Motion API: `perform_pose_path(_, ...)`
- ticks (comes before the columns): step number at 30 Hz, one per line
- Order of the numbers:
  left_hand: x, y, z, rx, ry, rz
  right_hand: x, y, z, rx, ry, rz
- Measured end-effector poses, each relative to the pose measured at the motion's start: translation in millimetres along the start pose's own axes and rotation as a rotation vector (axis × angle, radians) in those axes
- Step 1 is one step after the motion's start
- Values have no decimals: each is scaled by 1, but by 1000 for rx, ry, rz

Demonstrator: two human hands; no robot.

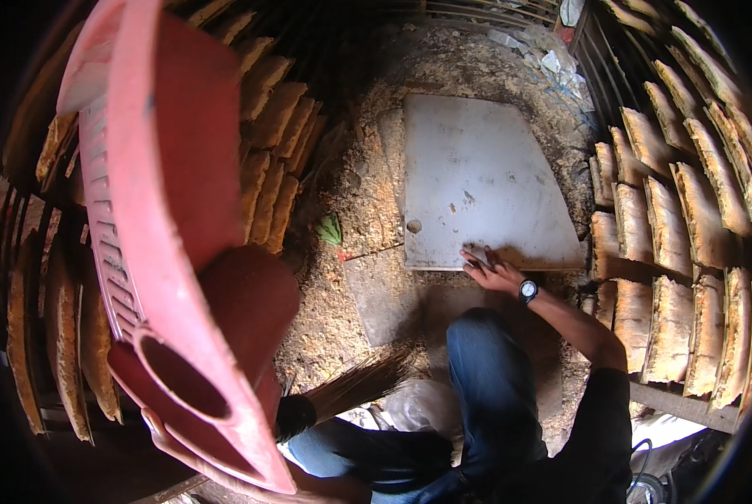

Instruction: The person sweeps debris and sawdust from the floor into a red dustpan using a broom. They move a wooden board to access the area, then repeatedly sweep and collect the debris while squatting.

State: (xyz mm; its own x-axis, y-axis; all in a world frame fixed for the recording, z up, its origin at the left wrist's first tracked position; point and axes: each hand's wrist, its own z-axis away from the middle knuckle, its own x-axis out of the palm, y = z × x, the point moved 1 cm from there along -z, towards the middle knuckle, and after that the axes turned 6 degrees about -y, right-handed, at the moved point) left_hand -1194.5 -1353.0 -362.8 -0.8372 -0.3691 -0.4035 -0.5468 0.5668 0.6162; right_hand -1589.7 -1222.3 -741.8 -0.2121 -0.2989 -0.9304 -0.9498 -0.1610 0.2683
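Red plastic chair [195,134]: held in the left grip [168,445], fingers around its rim; long axis extends forward from that grip. White panel [477,160]: flat on the floor [368,202], directly ahead of the right grip [495,275], the nearer hand; fingers rest at its near edge, clamping indeterminable. Broom [355,386]: between the grips. Curved sheets [674,319]: right of the right grip. Green leaf [330,228]: forward-left of the right grip.
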Motion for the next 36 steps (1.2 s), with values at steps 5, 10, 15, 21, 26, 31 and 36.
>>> perform_pose_path(5,-5,-2,-2,-124,16,123,-76,53,-37,-155,-85,-50)
perform_pose_path(10,-13,0,-9,-318,63,325,-162,114,-95,-153,-32,259)
perform_pose_path(15,-6,1,-12,-538,105,580,-206,201,-119,-122,77,298)
perform_pose_path(21,-3,2,-7,-720,144,768,-231,233,-134,-20,80,303)
perform_pose_path(26,-1,16,-1,-655,139,686,-212,234,-121,138,-62,279)
perform_pose_path(31,0,25,-4,-783,219,597,-193,197,-120,212,114,299)
perform_pose_path(36,-5,14,-1,-764,170,673,-176,164,-118,289,218,225)
